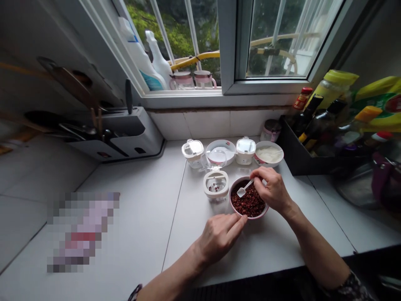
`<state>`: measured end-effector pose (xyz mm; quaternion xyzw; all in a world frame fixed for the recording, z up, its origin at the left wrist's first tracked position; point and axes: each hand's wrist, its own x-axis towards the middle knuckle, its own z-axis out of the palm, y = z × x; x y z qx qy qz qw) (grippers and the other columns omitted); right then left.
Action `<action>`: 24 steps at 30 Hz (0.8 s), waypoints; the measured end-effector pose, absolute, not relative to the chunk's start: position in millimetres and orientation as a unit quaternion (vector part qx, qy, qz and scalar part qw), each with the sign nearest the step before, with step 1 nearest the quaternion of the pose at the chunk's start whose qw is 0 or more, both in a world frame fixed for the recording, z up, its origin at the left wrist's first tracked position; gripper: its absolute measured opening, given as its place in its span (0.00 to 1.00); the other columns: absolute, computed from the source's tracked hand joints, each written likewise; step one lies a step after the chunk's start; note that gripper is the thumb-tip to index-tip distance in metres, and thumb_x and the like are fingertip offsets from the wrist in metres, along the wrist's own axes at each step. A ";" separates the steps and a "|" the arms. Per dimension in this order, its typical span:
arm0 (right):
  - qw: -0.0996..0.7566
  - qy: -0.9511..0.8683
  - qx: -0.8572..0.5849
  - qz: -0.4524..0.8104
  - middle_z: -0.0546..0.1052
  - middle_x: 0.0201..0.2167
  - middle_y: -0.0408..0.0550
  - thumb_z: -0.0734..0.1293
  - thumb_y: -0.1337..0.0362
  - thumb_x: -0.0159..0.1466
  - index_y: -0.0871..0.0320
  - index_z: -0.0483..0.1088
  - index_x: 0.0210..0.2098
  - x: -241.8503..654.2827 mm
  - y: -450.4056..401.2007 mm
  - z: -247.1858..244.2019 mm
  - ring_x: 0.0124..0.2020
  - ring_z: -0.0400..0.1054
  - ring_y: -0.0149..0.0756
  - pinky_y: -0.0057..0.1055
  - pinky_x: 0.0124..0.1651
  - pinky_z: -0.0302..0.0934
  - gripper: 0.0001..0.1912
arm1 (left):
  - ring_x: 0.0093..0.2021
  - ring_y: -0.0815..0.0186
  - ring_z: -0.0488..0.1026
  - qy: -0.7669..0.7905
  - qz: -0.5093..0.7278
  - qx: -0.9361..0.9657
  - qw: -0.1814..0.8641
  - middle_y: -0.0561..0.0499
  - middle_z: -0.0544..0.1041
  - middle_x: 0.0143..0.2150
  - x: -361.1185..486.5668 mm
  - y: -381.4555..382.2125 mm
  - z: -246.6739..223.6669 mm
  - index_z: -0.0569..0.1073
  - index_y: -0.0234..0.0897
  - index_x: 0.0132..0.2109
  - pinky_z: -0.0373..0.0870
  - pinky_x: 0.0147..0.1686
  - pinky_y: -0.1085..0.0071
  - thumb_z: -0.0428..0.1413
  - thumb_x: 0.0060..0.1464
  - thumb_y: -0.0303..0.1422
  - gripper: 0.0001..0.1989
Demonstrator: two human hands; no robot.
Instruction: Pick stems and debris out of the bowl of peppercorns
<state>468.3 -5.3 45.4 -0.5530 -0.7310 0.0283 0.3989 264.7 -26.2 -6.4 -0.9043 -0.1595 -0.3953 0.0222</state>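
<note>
My right hand (272,188) is closed on a small white spoon (242,192), its scoop over a bowl (250,218) of dark red dried bits (247,204) that look like Sichuan peppercorns. At the bowl's near left rim, my left hand (221,236) rests its closed fingers and holds the edge. Just left of the bowl stands a clear seasoning jar (216,193) with a cream rim, its transparent lid (214,159) flipped up. A few dark red bits lie inside this jar. The spoon's scoop appears to hold nothing.
Behind stand two lidded jars (193,151), a bowl of white powder (221,144) and a bowl of pale grains (268,154). A dark bin of bottles (300,161) is at right. A utensil holder (138,142) stands back left; a blurred packet (87,232) lies at left.
</note>
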 end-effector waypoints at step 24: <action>0.415 -0.691 -0.577 0.132 0.78 0.27 0.45 0.59 0.71 0.59 0.57 0.71 0.27 464.9 -1.8 38.9 0.31 0.72 0.36 0.31 0.38 0.62 0.11 | 0.25 0.70 0.74 -0.164 -0.402 -0.900 0.026 0.47 0.78 0.31 265.6 -26.4 -5.7 0.72 0.29 0.45 0.69 0.24 0.76 0.47 0.66 0.23 0.09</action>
